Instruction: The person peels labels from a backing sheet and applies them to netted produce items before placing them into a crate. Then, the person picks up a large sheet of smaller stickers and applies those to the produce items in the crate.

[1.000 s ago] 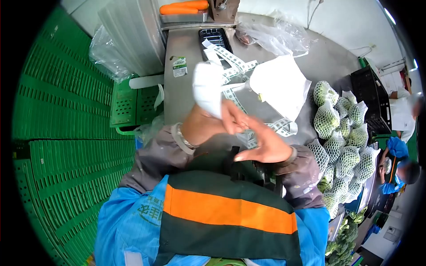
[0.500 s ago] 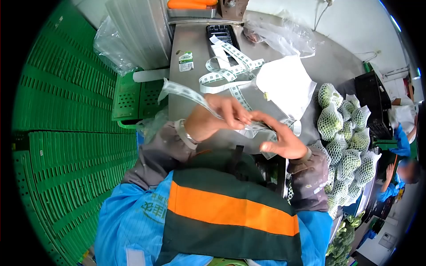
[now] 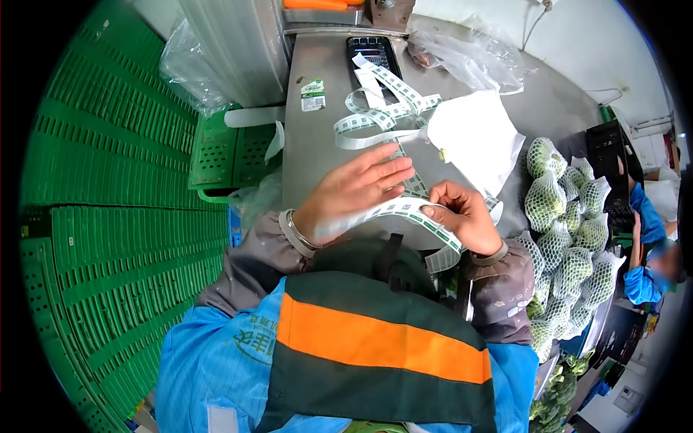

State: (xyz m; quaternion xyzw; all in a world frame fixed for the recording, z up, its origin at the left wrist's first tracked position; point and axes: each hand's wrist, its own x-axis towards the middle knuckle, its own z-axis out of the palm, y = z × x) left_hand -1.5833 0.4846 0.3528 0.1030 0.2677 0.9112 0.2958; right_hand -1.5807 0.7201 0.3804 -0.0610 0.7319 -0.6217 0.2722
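Note:
My right hand [image 3: 465, 216] pinches a strip of printed labels [image 3: 404, 205] between thumb and fingertips. The strip arches leftward beneath my left hand [image 3: 357, 186], whose fingers are stretched out and apart; its left end is blurred near that palm. Beyond both hands, more of the label strip lies in loose loops on the metal table [image 3: 307, 159], partly across a black tray [image 3: 393, 61]. A white sheet [image 3: 473, 137] rests to the right of the loops. Near the table's left edge a single green-and-white label [image 3: 312, 95] lies flat.
Green crates [image 3: 130, 267] are stacked at left, with a smaller green crate [image 3: 209, 155] beside the table. Net-wrapped round green vegetables [image 3: 545, 202] are piled at right. Clear plastic bags [image 3: 498, 61] lie at the back. Another person [image 3: 646, 281] is at far right.
My left hand has opened and moved away from the right. The right fingers have closed on the strip. A white piece now shows by the small crate, left of the table edge.

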